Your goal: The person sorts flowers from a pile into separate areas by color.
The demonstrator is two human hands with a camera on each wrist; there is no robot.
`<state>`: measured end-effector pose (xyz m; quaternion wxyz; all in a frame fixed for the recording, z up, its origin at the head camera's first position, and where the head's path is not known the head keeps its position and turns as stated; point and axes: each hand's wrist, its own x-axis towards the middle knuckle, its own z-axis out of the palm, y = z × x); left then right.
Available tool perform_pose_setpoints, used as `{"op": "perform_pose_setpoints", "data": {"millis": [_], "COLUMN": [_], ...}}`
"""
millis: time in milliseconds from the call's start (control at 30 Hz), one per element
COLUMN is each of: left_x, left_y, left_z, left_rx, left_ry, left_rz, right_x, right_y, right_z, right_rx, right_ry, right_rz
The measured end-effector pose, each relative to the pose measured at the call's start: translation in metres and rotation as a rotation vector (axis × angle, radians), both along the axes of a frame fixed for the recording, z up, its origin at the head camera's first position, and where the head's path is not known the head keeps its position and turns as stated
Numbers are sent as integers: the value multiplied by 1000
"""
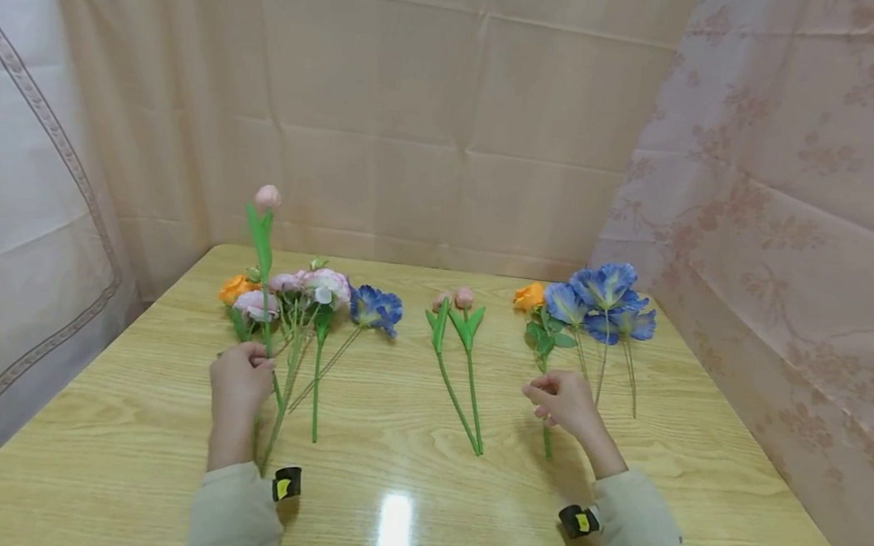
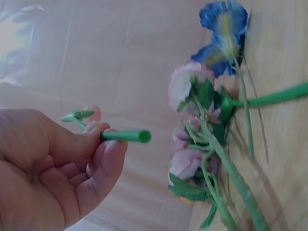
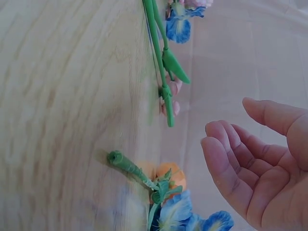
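My left hand (image 1: 241,382) pinches the green stem of a pink tulip (image 1: 267,199) between thumb and fingers, holding it upright above the left pile. In the left wrist view the cut end of its stem (image 2: 139,136) points toward the camera. Below lie pink-white peonies (image 1: 328,287), an orange flower (image 1: 237,288) and a blue iris (image 1: 376,309). My right hand (image 1: 566,402) hovers over the stem of an orange rose (image 1: 530,296), holding nothing. In the right wrist view its thumb and fingers (image 3: 219,159) are apart and loosely bent.
Two pink tulips (image 1: 465,298) lie side by side mid-table. Several blue irises (image 1: 606,287) lie at the right beside the orange rose. The wooden table (image 1: 399,404) meets a beige curtain (image 1: 431,122) behind and a floral curtain (image 1: 809,204) at the right.
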<state>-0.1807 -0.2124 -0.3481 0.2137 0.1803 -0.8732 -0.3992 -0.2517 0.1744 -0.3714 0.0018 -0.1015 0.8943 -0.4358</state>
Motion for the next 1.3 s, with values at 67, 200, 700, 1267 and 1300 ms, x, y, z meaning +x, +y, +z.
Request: {"op": "perform_pose_setpoints", "data": {"millis": [67, 200, 700, 1267, 1300], "left_x": [-1, -1, -6, -12, -12], "left_y": [4, 11, 30, 70, 72], "left_z": [2, 5, 9, 1, 1], "left_rx": [23, 84, 198, 241, 250], "left_ry": [-3, -12, 6, -14, -13], "left_rz": [-30, -92, -293, -579, -602], "right_x": [0, 0, 8, 19, 19], "right_y": [0, -1, -11, -36, -38], "right_z": [-1, -3, 0, -4, -4], "right_rx": [7, 14, -4, -55, -60], "right_ry": [-1, -12, -30, 79, 81], "right_rz": [1, 5, 41, 147, 161]}}
